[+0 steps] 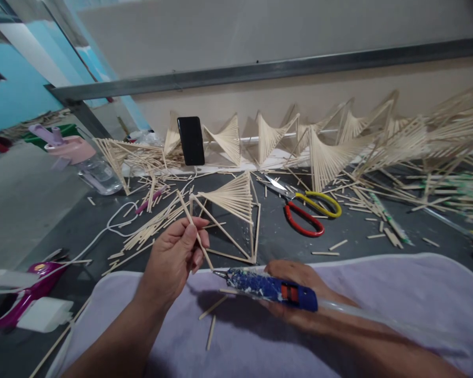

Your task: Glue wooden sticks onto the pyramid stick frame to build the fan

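Note:
Between the thumb and fingers of my left hand (179, 244) is a thin wooden stick (189, 219), held at a slant. My right hand (299, 283) is wrapped round a blue glue gun (256, 282), whose body is spotted with dried glue. A clear glue stick (350, 308) runs out of its back end. The gun's metal nozzle is at the stick's lower end; I cannot tell whether they touch. Just beyond my left hand stands a partly built frame (230, 197) of sticks, with a fan of sticks across its top.
Scissors (299, 202) with red and yellow handles lie right of the frame. A phone (191, 140) stands upright behind it. Several finished stick structures (276, 136) line the back. A bottle (98, 168) and a white cable (110, 223) are on the left. A lilac cloth (173, 336) covers the front.

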`<state>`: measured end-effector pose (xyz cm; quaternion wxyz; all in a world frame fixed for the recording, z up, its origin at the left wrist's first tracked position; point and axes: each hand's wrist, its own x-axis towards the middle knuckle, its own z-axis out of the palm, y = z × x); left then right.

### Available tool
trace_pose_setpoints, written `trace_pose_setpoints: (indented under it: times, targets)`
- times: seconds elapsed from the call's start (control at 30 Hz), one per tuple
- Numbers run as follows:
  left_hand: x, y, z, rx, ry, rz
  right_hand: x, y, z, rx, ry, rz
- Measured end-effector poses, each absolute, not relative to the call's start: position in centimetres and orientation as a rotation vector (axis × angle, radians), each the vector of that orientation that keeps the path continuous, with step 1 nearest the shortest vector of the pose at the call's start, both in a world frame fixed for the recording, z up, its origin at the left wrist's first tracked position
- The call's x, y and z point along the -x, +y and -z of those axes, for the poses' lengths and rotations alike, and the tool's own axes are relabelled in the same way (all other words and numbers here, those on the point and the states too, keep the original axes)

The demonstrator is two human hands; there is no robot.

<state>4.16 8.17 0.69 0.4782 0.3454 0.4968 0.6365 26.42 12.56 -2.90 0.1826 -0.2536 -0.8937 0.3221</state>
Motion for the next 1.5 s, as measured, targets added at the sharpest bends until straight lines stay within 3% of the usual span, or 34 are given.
trace_pose_setpoints:
  times: [0.83, 1.07, 1.27, 1.5]
  targets:
    - [-4.0, 7.9, -0.8, -0.77, 1.146, -1.52, -26.1, 12.7, 3.1, 0.69, -2.465, -1.066]
    - [-2.9, 7.7, -1.6, -0.781, 0.999, -1.553, -27.9, 14.1, 1.3, 0.955, -1.81, -1.829]
    - [-2.2, 7.3, -2.9, -0.769, 0.917, -1.584, -30.8, 16.9, 0.7, 0.937, -1.166, -1.985]
    - [0.4, 6.8, -4.8, -0.902, 0.93, -1.551, -31.3, 19.1, 3.1, 1.2, -0.909, -2.021]
